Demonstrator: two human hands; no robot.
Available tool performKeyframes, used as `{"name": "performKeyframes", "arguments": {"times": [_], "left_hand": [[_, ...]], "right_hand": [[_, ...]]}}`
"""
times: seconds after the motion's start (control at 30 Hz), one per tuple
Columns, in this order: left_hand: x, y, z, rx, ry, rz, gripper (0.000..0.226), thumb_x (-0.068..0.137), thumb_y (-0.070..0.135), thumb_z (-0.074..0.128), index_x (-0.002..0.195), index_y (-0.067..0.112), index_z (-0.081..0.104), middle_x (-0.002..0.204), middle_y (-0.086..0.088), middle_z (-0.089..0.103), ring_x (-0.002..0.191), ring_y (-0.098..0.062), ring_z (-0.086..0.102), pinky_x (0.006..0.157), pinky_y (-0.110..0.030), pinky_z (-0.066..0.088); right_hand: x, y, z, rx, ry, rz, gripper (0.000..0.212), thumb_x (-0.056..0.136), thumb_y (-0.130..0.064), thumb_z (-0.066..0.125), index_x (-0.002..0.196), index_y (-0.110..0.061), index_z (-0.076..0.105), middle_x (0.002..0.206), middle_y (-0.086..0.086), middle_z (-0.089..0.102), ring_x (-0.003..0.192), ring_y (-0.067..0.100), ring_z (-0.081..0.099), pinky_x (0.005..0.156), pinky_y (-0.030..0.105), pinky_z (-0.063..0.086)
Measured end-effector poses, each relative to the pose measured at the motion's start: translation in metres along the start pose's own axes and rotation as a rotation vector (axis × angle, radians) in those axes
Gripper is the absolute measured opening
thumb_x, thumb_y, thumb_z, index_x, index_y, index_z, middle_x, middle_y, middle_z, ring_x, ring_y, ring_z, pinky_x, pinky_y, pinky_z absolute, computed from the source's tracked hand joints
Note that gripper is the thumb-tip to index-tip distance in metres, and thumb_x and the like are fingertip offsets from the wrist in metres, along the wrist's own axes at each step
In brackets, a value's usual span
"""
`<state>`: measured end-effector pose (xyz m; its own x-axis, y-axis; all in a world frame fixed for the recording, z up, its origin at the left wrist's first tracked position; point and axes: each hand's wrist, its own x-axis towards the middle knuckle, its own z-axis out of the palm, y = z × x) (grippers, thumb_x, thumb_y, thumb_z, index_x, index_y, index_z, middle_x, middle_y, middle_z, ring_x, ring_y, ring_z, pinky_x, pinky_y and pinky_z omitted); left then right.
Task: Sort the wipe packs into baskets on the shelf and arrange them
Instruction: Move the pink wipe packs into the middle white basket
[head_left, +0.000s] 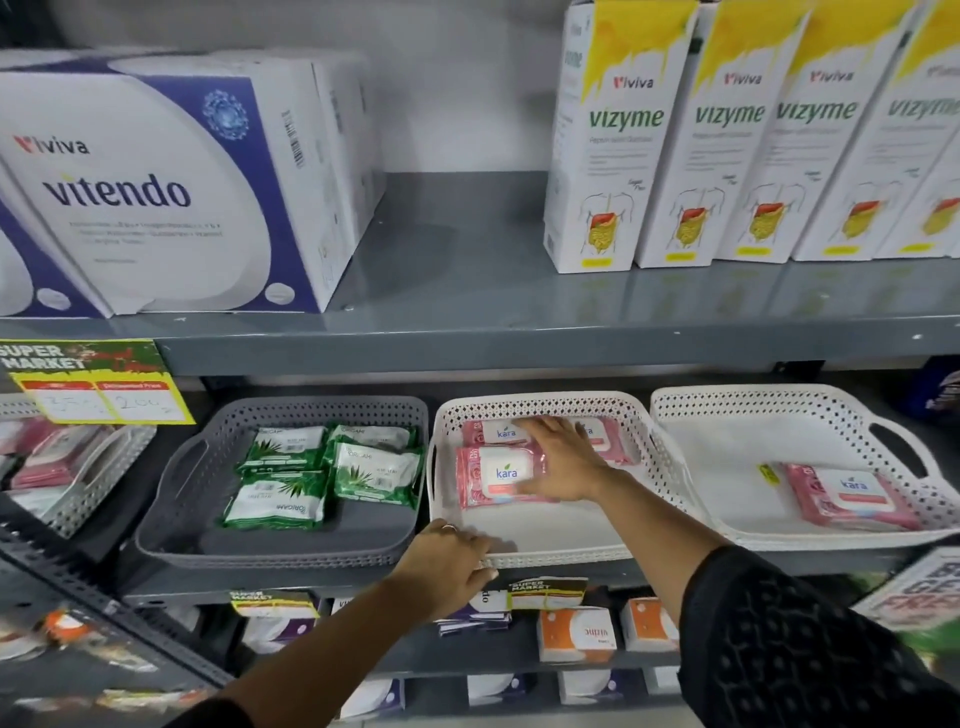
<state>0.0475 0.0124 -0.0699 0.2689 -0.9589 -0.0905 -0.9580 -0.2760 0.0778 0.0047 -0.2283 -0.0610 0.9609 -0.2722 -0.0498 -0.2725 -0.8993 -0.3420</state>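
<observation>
Four green wipe packs (319, 470) lie flat in a grey basket (171, 499), pink Kara packs (496, 475) lie in the middle white basket (550, 553), and one pink pack (849, 496) lies in the right white basket (727, 410).

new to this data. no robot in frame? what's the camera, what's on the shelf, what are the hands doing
No robot: a person works bare-handed, and the one picture comes from a wide-angle camera on their head, looking forward and down. On the shelf stand a grey basket with green packs, a middle white basket with pink packs, and a right white basket with one pink pack. The right hand lies flat on the pink packs in the middle basket, apparently arranging them. The left hand grips that basket's front rim. Boxes stand on the shelf above.
</observation>
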Motion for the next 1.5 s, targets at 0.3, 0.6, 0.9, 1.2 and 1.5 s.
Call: {"name": "performKeyframes", "arguments": {"times": [0.3, 0.6, 0.9, 1.2, 1.5], "left_hand": [[0.07, 0.082, -0.005, -0.083, 0.104, 0.036, 0.051, 0.096, 0.055, 0.033, 0.137, 0.025, 0.032, 0.131, -0.003, 0.053, 0.097, -0.028, 0.063, 0.073, -0.038, 0.05], [0.164, 0.185, 0.013, -0.097, 0.089, 0.155, 0.07, 0.084, 0.063, 0.05, 0.139, 0.023, 0.031, 0.154, -0.001, 0.02, 0.136, -0.025, 0.026, 0.095, -0.045, 0.046], [0.173, 0.196, 0.013, -0.209, 0.144, 0.081, 0.05, 0.093, 0.032, 0.051, 0.137, 0.027, 0.026, 0.147, 0.008, 0.031, 0.1, -0.027, 0.061, 0.08, -0.039, 0.051], [0.172, 0.191, 0.009, -0.145, -0.056, 0.077, 0.063, 0.095, 0.023, 0.05, 0.147, 0.023, 0.015, 0.159, 0.007, 0.002, 0.115, -0.032, 0.053, 0.09, -0.043, 0.048], [0.11, 0.131, 0.01, 0.0, -0.05, 0.012, 0.055, 0.089, 0.015, 0.056, 0.138, 0.012, 0.031, 0.142, -0.006, 0.036, 0.099, -0.029, 0.06, 0.068, -0.037, 0.045]], "right_hand": [[-0.075, 0.114, -0.058, 0.035, 0.463, 0.207, 0.045, 0.081, -0.035, 0.07, 0.12, -0.015, 0.062, 0.123, 0.006, 0.06, 0.116, 0.029, 0.053, 0.1, 0.042, 0.043], [-0.159, 0.235, -0.084, -0.133, 0.172, 0.559, 0.059, 0.083, -0.019, 0.063, 0.139, -0.025, 0.044, 0.142, 0.003, 0.043, 0.132, 0.026, 0.038, 0.104, 0.048, 0.039], [-0.177, 0.289, -0.088, -0.265, -0.173, 0.663, 0.094, 0.073, -0.034, 0.079, 0.148, -0.027, 0.023, 0.151, 0.007, 0.033, 0.142, 0.033, 0.025, 0.108, 0.06, 0.031], [-0.162, 0.277, -0.106, -0.168, 0.118, 0.576, 0.084, 0.059, -0.018, 0.082, 0.129, -0.019, 0.035, 0.122, 0.004, 0.051, 0.112, 0.026, 0.04, 0.08, 0.042, 0.049], [-0.092, 0.182, -0.115, -0.034, 0.305, 0.196, 0.089, 0.055, -0.032, 0.08, 0.134, -0.014, 0.042, 0.127, 0.01, 0.05, 0.118, 0.033, 0.044, 0.099, 0.039, 0.038]]}}
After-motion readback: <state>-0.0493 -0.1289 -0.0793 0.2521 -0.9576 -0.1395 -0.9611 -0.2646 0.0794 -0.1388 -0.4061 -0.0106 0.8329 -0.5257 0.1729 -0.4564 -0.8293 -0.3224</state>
